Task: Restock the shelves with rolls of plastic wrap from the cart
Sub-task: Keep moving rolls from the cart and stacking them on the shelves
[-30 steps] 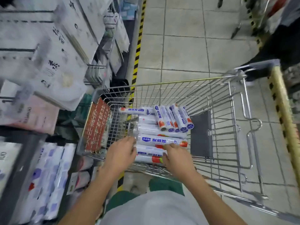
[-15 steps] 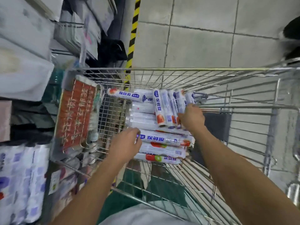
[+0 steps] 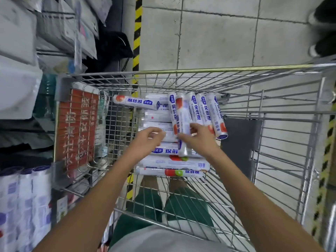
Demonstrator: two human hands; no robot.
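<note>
**Entry: restocking, pick stage.**

**Change.** Half a second ago the right hand (image 3: 201, 140) was reaching into the row of rolls leaning on the far wall. Now one white plastic-wrap roll with blue lettering and a red patch (image 3: 182, 122) is drawn out of that row, raised and tilted toward the person. The left hand (image 3: 148, 140) has come off the flat stack where it lay.

**Judged meaning.** One roll is freed for stocking. The carry to the shelf is not yet begun.

**Right hand.** Fingers curled round the lower part of the raised roll, gripping it.

**Left hand.** Half-curled and narrow, holding nothing visible. It is just beside the raised roll and above the stack. Contact with the stack cannot be told.

**Location.**
- The raised roll is inside the silver wire shopping cart (image 3: 218, 69), over the flat stack of matching rolls (image 3: 172, 163).
- The remaining leaning rolls (image 3: 205, 111) stand just beside it.
- Shelves of white packaged goods (image 3: 20, 51) are to the cart's left.
</note>
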